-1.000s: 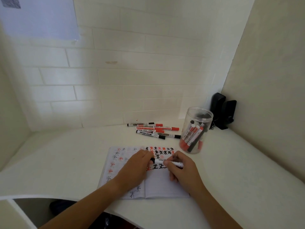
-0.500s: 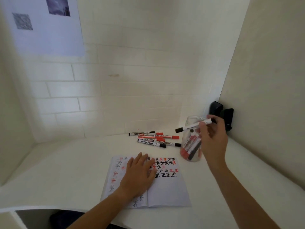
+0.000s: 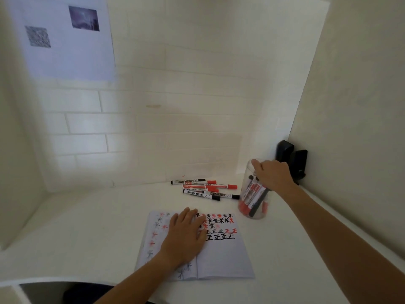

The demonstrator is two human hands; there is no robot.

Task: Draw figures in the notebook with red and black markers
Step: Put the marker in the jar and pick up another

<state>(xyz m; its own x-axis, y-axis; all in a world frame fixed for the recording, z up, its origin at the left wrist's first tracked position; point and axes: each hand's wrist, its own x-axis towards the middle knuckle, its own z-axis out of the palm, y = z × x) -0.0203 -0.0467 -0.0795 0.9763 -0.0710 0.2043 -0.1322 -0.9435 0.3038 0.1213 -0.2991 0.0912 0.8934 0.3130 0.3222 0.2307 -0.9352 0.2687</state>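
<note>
The left hand lies flat with straight, slightly spread fingers on the open notebook, which rests near the front edge of the desk and shows red and black star figures above rows of "正". Behind it, loose markers lie near the back edge, some reading "WHITEBOARD". The right hand is over the mouth of the clear jar of markers, fingers curled downward; whether they grip anything I cannot tell.

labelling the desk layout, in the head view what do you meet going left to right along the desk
Open notebook with the left hand flat on it → loose markers lying on the desk → clear jar of markers with the right hand at its mouth → black object in the corner.
</note>
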